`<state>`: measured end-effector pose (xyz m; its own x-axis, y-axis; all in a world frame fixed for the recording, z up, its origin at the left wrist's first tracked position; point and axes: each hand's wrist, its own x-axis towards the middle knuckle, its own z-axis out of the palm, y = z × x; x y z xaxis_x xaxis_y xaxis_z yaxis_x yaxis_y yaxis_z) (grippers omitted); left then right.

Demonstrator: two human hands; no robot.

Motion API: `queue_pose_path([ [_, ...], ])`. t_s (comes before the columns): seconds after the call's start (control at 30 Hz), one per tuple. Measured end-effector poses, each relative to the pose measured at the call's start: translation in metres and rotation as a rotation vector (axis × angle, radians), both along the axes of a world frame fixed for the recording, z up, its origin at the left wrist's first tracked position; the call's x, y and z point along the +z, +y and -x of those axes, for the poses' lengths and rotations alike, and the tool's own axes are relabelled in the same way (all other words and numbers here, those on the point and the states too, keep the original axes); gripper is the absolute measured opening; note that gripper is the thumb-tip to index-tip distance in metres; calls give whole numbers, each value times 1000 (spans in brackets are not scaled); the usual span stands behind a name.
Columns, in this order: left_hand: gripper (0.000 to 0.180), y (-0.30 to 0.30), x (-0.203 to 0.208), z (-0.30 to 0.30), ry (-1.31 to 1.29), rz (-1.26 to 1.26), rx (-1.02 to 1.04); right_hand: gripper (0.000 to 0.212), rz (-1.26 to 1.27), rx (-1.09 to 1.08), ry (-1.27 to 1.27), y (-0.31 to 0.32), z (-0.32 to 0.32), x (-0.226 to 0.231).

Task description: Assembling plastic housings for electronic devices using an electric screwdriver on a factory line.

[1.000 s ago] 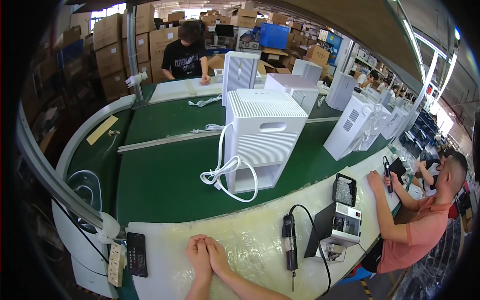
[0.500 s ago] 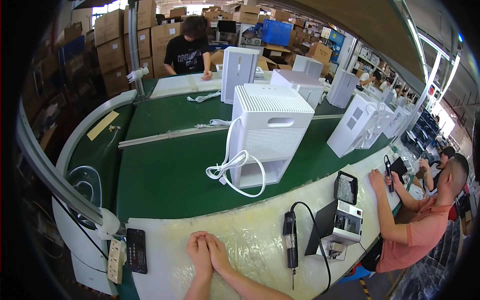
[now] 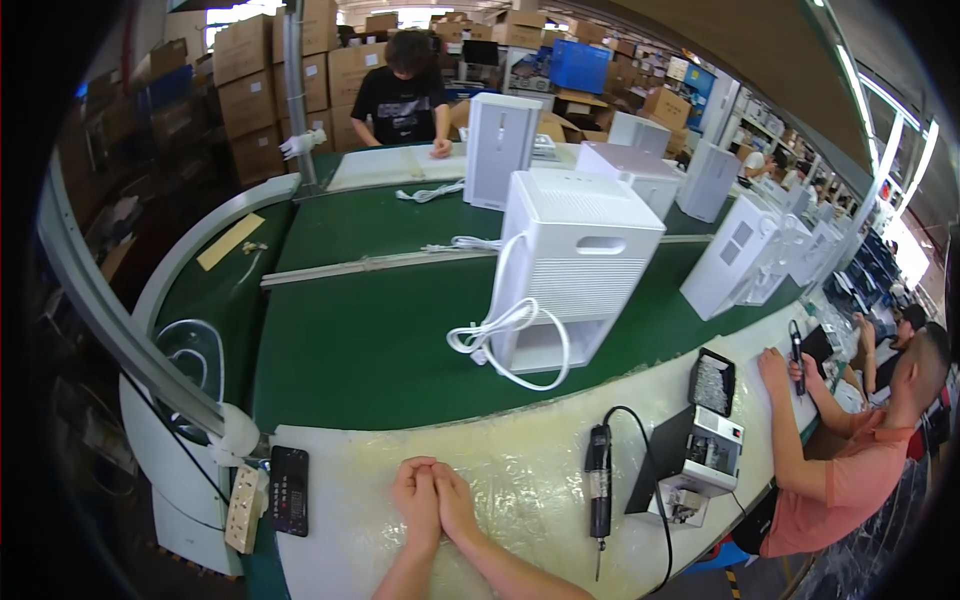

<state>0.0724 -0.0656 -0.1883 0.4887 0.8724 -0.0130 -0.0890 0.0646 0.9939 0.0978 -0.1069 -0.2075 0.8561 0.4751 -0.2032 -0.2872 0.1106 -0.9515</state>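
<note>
My left hand (image 3: 415, 505) and my right hand (image 3: 457, 502) rest together on the plastic-covered white worktop (image 3: 350, 500). The fingers of both are curled in, side by side and touching. Nothing shows in them. To their right lies a black electric screwdriver (image 3: 600, 485), bit toward me, its cable looping to the right. Beyond the worktop, on the green conveyor belt (image 3: 380, 360), stands a white boxy appliance (image 3: 590, 275) with a ribbed casing, a handle slot and an open lower bay. Its white power cord (image 3: 515, 322) hangs bundled at its left side.
A black phone (image 3: 290, 490) and a power strip (image 3: 243, 510) lie at the left. Right of the screwdriver sit a screw feeder (image 3: 712, 450) and a black tray of screws (image 3: 713, 380). A co-worker in an orange shirt (image 3: 850, 480) sits at right; another (image 3: 405, 105) works across the belt.
The whole view has swung slightly, so the scene sits farther right in the picture. My hands stay together on the worktop.
</note>
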Motion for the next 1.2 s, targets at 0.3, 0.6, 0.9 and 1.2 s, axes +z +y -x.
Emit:
queue_pose_path([
  [0.3, 14, 0, -8, 5, -23, 18, -17, 29, -48, 6, -5, -1, 5, -2],
  [0.6, 14, 4, -7, 2, -25, -23, 9, 30, -15, 7, -32, 1, 1, 2],
  [0.9, 14, 2, -5, 3, -12, 12, -9, 30, -10, -6, 0, 0, 1, -6],
  [1.2, 15, 0, -8, 3, -52, 51, -43, 31, -41, -36, 9, -2, 0, -5],
])
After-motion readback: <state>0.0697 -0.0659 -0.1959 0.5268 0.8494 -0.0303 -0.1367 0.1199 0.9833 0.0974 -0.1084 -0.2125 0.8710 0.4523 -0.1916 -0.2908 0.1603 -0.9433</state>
